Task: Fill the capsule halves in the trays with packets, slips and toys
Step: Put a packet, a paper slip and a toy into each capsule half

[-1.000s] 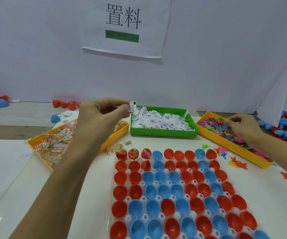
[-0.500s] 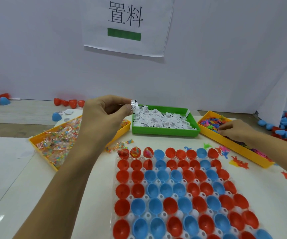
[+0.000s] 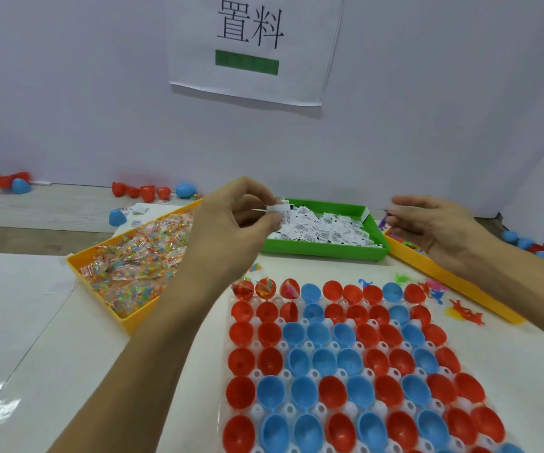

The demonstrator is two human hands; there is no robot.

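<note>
Left hand (image 3: 231, 223) raised over the near-left corner of the green tray (image 3: 326, 250), grip pinching a white slip (image 3: 277, 209) between thumb and fingertips. Right hand (image 3: 437, 227) above the right yellow tray (image 3: 444, 273), fingers curled on a small purple toy (image 3: 384, 220). Capsule tray (image 3: 346, 364) on worktop below; three far-left red halves (image 3: 265, 288) hold fillings.

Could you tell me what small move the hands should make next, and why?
Probably the left hand should carry its pinched white paper slip down into one of the three top-left red capsule halves of the white moulded tray; those already show colourful contents, the rest look empty. The right hand seems to pinch a small purple toy to follow.
</note>
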